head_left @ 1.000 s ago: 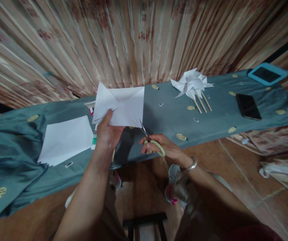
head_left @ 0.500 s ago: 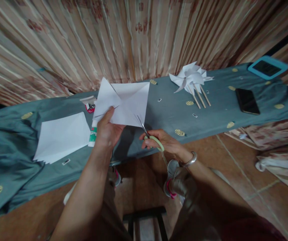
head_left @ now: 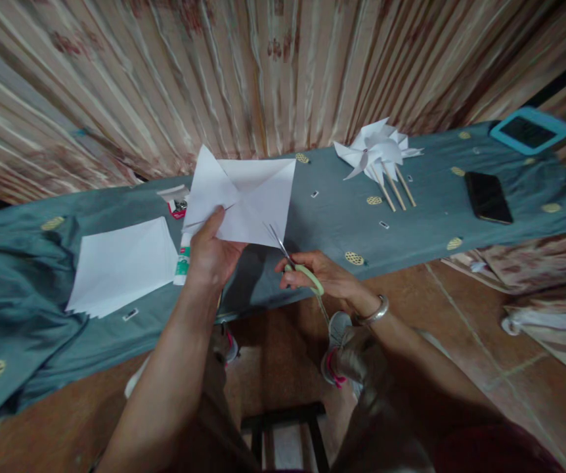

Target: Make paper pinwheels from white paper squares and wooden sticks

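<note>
A white square sheet of paper point(head_left: 258, 197) is pinched in my left hand point(head_left: 214, 253), thumb on top and fingers beneath. Cuts run inward from its two left corners, and a crease leads toward the upper right one. My right hand point(head_left: 320, 272) is closed on green-handled scissors point(head_left: 307, 272). Their blades are slightly apart at the lower right corner of the paper. Just left of my left hand are a white and green glue stick point(head_left: 183, 259) and a small red box point(head_left: 178, 209) with metal bits in it.
A stack of white paper point(head_left: 123, 266) lies on the left of the cloth-covered table point(head_left: 283, 289). Paper pinwheels point(head_left: 379, 151) on wooden sticks lie right of centre. Farther right are a black phone point(head_left: 487, 197) and a blue-framed device point(head_left: 529, 130). A pleated curtain point(head_left: 263, 79) hangs behind.
Almost nothing differs. The cut flap at the paper's upper left stands a little higher, and the view has shifted slightly. Both hands keep their hold, with the scissors at the same corner.
</note>
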A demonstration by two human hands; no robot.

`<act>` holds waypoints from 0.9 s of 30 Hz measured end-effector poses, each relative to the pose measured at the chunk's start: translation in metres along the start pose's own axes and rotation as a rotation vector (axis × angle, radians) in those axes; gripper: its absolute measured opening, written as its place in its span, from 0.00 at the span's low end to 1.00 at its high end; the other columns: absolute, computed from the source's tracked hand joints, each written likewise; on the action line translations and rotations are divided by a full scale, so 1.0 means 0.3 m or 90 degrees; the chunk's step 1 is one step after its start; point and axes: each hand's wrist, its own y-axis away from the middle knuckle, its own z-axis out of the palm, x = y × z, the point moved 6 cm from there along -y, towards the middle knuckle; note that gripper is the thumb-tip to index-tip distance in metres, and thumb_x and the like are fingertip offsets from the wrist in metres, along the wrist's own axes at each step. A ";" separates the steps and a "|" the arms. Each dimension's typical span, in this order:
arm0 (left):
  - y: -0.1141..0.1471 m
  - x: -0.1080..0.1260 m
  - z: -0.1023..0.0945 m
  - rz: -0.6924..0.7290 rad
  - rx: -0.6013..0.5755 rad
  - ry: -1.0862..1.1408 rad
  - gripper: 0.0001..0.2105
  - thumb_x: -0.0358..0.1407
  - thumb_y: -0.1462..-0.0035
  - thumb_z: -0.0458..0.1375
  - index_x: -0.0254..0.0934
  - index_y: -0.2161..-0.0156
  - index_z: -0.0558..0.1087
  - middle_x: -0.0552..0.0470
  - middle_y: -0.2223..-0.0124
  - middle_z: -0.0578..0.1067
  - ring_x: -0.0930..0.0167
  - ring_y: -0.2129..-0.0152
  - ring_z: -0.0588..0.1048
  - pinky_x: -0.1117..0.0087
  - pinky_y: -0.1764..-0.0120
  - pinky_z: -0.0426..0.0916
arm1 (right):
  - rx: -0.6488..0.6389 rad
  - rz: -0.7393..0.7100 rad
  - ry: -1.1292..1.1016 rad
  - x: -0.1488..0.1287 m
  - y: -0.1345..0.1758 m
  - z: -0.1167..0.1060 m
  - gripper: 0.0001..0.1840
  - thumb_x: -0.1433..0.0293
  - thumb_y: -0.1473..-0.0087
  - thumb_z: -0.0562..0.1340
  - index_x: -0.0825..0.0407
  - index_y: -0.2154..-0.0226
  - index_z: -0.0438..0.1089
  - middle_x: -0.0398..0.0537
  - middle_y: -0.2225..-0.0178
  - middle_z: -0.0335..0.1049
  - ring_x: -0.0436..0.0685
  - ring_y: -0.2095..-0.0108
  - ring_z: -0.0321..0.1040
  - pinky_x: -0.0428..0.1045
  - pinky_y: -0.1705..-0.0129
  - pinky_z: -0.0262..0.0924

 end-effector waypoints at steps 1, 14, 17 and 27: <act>-0.001 0.000 -0.002 0.004 0.000 0.000 0.13 0.30 0.41 0.55 0.34 0.51 0.72 0.44 0.49 0.77 0.62 0.48 0.73 0.61 0.48 0.71 | -0.004 0.001 0.002 -0.001 0.000 0.001 0.28 0.48 0.54 0.66 0.55 0.62 0.73 0.45 0.72 0.72 0.47 0.74 0.64 0.44 0.72 0.58; 0.003 0.006 0.005 -0.006 0.004 0.017 0.13 0.28 0.41 0.51 0.32 0.53 0.73 0.43 0.52 0.79 0.63 0.50 0.75 0.63 0.50 0.73 | -0.005 0.027 -0.028 -0.013 0.000 0.009 0.29 0.47 0.62 0.70 0.54 0.68 0.71 0.40 0.77 0.68 0.46 0.76 0.60 0.44 0.74 0.53; 0.003 0.009 0.004 -0.002 0.005 0.010 0.14 0.28 0.41 0.51 0.33 0.52 0.73 0.45 0.53 0.79 0.63 0.50 0.75 0.62 0.50 0.73 | 0.002 0.019 -0.025 -0.015 0.000 0.006 0.27 0.49 0.61 0.70 0.55 0.69 0.71 0.40 0.77 0.68 0.45 0.76 0.60 0.43 0.75 0.53; -0.001 0.019 -0.001 0.028 0.013 -0.021 0.17 0.28 0.42 0.52 0.36 0.48 0.72 0.46 0.52 0.79 0.63 0.49 0.74 0.62 0.51 0.74 | -0.004 0.028 -0.089 0.005 -0.007 0.011 0.27 0.49 0.63 0.72 0.55 0.71 0.72 0.40 0.78 0.69 0.45 0.77 0.65 0.42 0.73 0.60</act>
